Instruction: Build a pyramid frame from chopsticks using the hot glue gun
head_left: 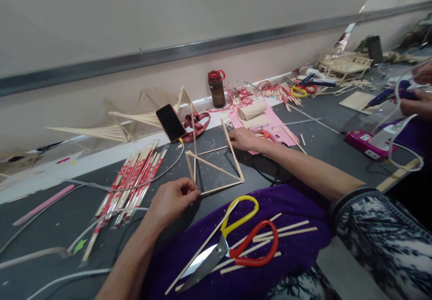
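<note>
Stick frame (pixel 216 167): left hand (pixel 173 199) pinching near-left corner; right hand (pixel 242 139) at far-right corner, grip unclear; keep base flat.

The left hand (pixel 174 200) pinched close to the body; the right hand (pixel 243 139) curled farther out, its forearm (pixel 299 161) stretched diagonally.

The wooden frame (pixel 216 166) stood between my left hand (pixel 175 201) and right hand (pixel 245 139), leaving only gaps between its sticks (pixel 236 162). Scissors (pixel 222 248) blocked the near side, the phone (pixel 171 123) the far left. Beyond my right forearm (pixel 305 167), some table (pixel 320 156) lay open between the pink paper (pixel 274 116) and the magenta box (pixel 366 145).
</note>
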{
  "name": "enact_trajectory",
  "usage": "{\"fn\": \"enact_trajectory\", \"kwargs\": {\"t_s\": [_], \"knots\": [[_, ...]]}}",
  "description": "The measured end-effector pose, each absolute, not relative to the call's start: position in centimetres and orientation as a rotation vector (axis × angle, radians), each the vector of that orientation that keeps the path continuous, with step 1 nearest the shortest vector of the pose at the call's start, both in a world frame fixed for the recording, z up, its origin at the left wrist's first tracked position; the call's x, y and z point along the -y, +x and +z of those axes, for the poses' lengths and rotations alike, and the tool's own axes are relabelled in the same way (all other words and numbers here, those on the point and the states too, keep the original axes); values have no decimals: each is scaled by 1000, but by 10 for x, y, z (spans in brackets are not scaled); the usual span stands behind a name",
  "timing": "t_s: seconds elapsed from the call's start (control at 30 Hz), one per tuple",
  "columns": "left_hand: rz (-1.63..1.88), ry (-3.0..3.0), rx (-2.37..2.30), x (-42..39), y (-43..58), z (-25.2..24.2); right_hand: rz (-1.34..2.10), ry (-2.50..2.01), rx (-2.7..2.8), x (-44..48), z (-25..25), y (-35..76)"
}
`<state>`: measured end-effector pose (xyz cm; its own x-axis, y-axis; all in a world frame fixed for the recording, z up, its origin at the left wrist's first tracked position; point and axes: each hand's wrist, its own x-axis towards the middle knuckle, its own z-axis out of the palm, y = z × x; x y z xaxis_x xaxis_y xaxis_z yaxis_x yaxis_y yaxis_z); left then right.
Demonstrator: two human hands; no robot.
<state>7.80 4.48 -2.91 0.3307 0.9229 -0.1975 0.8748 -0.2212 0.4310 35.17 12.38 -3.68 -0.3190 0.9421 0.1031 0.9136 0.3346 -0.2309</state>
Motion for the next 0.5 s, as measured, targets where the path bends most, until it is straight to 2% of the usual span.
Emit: {"fn": "enact_trajectory", "kwargs": {"t_s": [0.17,0.33,0.5], "knots": [[110,2112,-1539,-47,78,-32,41,-1780,2368,-71,-25,367],[111,2101,-1497,-49,79,-37,238,-1533,2629,-15,-34,369],[119,2118,-1464,-50,79,-40,37,-1536,2785,-6,-48,357]]}}
